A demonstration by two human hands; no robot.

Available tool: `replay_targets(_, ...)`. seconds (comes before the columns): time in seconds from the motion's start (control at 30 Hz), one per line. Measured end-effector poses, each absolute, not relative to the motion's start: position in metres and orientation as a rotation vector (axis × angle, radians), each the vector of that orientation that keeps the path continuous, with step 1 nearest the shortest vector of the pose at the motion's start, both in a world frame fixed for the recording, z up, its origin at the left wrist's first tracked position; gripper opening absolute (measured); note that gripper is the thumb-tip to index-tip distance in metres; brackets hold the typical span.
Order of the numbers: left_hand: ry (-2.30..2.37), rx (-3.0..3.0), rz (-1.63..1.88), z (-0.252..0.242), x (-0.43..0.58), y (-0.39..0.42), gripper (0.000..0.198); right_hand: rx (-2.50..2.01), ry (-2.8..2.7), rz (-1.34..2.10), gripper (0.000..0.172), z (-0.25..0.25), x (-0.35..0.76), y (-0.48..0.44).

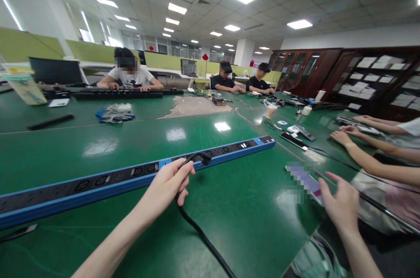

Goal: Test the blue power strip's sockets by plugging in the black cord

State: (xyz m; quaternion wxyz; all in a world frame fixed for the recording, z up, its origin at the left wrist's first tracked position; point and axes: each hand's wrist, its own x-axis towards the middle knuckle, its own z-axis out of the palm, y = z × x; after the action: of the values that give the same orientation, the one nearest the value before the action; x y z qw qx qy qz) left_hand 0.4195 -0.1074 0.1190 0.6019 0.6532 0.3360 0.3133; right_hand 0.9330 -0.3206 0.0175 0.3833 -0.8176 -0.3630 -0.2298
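Observation:
My left hand point(172, 177) is closed around a black power cord point(205, 243) just behind its plug point(204, 158). The plug is held over the middle of a long blue power strip point(127, 188) with black sockets, which lies slantwise across the green table. I cannot tell whether the plug touches the strip. From the hand, the cord hangs down to the bottom edge of the view. On the right, my right hand point(341, 203) is open, thumb and fingers apart, beside the end of a phone point(305, 181) with a lit, partly blurred screen.
A co-worker's hands point(344, 140) rest at the right table edge. Another black device point(293, 141), a cup point(271, 109) and cables lie beyond the strip. Gloves point(114, 113) and a dark bar point(50, 121) lie at left. Several people sit across the table.

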Motion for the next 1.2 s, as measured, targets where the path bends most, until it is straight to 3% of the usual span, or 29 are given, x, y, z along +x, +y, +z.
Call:
replay_targets(0.07, 0.770, 1.479, 0.737, 0.119, 0.422, -0.110, 0.043, -2.014, -1.045, -0.546, 0.053, 0.045, 0.889, -0.300)
replay_targets(0.17, 0.768, 1.448, 0.765, 0.119, 0.427, -0.118, 0.042, -1.731, -1.269, -0.146, 0.044, 0.084, 0.803, -0.268)
replay_targets(0.33, 0.790, 1.534, 0.805, 0.120, 0.431, -0.139, 0.041, -1.356, -1.560, 0.718, 0.058, 0.118, 0.671, -0.215)
replay_targets(0.47, 0.865, 1.730, 0.801, 0.123, 0.422, -0.149, 0.037, -1.151, -1.370, 1.197, 0.059, 0.119, 0.621, -0.161)
replay_targets(0.67, 1.035, 2.082, 0.844, 0.118, 0.385, -0.150, 0.041, -1.203, -1.366, 1.334, 0.043, 0.110, 0.577, -0.100)
replay_targets(0.83, 0.953, 2.313, 0.772, 0.116, 0.331, -0.128, 0.045, -1.063, -1.312, 1.523, 0.047, 0.111, 0.548, -0.072)
replay_targets(0.93, 1.221, 2.395, 0.830, 0.102, 0.281, -0.090, 0.051, -0.954, -1.181, 1.577, 0.041, 0.119, 0.549, -0.056)
replay_targets(1.1, 1.608, 2.677, 0.682, 0.053, 0.211, -0.031, 0.091, -0.836, -1.091, 1.694, 0.038, 0.128, 0.563, -0.037)
replay_targets(1.2, 1.730, 2.649, 0.603, 0.034, 0.202, -0.019, 0.088, -0.825, -1.085, 1.731, 0.034, 0.126, 0.566, -0.032)
